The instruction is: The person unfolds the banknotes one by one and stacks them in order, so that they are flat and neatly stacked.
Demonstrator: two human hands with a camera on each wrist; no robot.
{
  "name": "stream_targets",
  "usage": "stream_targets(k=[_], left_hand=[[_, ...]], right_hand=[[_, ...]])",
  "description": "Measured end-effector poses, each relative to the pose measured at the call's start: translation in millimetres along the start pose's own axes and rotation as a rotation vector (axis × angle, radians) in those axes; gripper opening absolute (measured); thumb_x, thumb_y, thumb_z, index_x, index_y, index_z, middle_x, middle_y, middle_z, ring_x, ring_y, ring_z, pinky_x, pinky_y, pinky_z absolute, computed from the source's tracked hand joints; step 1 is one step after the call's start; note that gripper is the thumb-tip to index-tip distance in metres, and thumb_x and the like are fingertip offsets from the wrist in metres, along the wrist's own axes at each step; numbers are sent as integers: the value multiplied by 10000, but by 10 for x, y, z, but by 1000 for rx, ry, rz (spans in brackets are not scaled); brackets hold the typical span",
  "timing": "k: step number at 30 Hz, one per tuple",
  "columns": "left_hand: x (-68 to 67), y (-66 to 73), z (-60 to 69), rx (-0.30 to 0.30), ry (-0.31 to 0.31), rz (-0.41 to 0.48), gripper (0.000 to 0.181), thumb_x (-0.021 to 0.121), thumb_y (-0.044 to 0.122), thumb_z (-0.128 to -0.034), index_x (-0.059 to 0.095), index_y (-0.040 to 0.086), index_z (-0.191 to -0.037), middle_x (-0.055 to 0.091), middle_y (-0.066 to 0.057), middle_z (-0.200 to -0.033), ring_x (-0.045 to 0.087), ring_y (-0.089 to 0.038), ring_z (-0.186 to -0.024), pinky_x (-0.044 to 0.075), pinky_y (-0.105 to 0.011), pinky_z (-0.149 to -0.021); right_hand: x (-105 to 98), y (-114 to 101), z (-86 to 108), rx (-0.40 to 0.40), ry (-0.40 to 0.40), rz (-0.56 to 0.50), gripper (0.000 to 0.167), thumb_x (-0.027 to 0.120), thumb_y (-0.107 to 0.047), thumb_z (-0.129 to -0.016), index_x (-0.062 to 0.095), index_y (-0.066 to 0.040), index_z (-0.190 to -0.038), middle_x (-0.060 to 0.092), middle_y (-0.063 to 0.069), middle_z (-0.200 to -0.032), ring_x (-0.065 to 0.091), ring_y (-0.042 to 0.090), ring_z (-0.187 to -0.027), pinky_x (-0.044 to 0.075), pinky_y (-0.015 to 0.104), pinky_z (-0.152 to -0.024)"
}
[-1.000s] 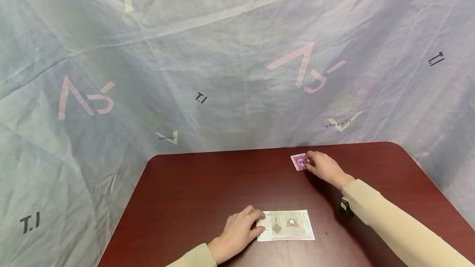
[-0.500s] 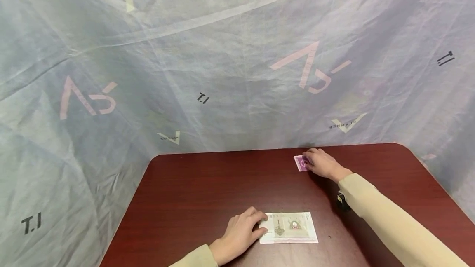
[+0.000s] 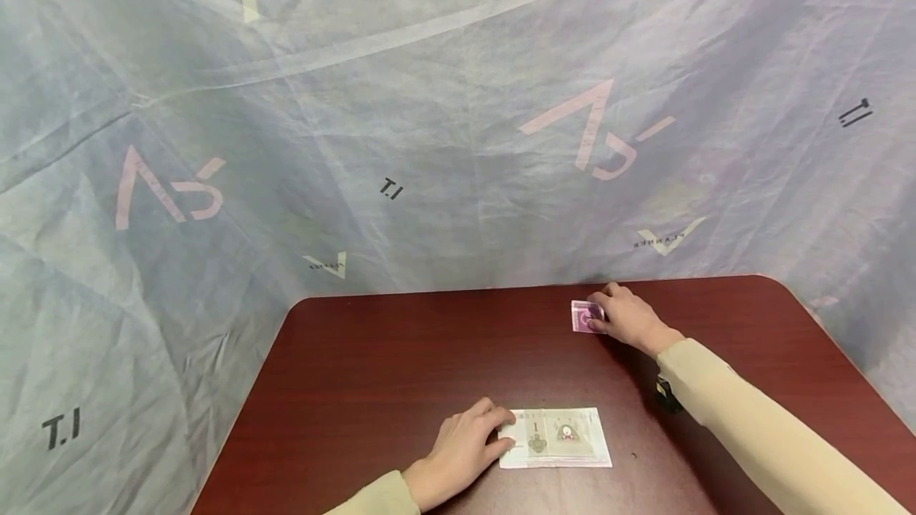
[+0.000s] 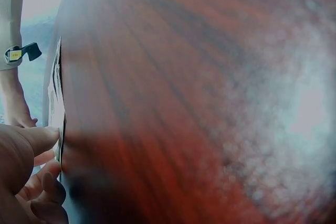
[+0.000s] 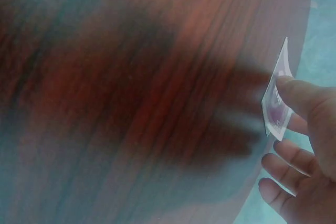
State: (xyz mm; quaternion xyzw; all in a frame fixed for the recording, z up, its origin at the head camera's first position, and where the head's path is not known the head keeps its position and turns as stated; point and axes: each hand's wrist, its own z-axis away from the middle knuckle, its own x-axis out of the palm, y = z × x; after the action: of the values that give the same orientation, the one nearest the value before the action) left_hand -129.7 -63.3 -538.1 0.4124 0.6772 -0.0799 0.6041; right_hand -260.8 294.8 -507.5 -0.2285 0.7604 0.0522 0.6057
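Note:
On the table's near side lies a small stack of pale banknotes (image 3: 565, 439), the top one printed with a 1. My left hand (image 3: 461, 443) grips the stack's left edge; the thumb and fingers also show at the thin edge of the notes (image 4: 55, 93) in the left wrist view. Near the far edge, my right hand (image 3: 628, 320) pinches a small purple-and-white banknote (image 3: 580, 316) by its right side. In the right wrist view this banknote (image 5: 273, 108) bends slightly between thumb and forefinger, the other fingers loosely curled below.
The dark red wooden table (image 3: 401, 364) has rounded far corners. A grey printed cloth (image 3: 429, 141) hangs behind it and on both sides. A black device (image 3: 667, 396) is strapped at the right wrist.
The purple banknote has shifted slightly right with my right hand. My left hand keeps its place on the stack; the head view has moved a little.

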Motion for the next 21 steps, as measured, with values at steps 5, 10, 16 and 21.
stream_targets(k=[5,10,16,21], left_hand=[[5,-9,-1,-5,-5,4,219,795,288,-919,737,225,-1121,597,113,-902,478,32,-676,423,-200,-562],[2,-17,-3,-14,-4,2,219,801,278,-913,739,226,-1116,586,122,-891,473,31,-672,418,-201,-561],[22,-2,-5,-8,-10,3,223,801,274,-918,737,223,-1126,606,115,-916,508,36,-718,430,-206,-576],[10,-7,-7,-8,-16,20,225,798,266,-923,739,217,-1134,608,112,-914,506,37,-717,422,-197,-575]], right_hand=[[48,-34,18,-34,79,52,343,862,-174,-849,709,-10,-1108,603,153,-957,613,368,-870,530,535,-744],[118,-54,49,-93,167,78,173,832,-64,-841,713,-59,-965,633,92,-877,639,356,-818,538,507,-703],[91,-71,141,-84,194,58,138,789,26,-828,723,-76,-894,673,67,-843,659,325,-804,545,491,-708],[19,-101,157,-69,208,16,170,788,30,-823,688,-104,-855,648,29,-790,647,284,-734,532,470,-647]])
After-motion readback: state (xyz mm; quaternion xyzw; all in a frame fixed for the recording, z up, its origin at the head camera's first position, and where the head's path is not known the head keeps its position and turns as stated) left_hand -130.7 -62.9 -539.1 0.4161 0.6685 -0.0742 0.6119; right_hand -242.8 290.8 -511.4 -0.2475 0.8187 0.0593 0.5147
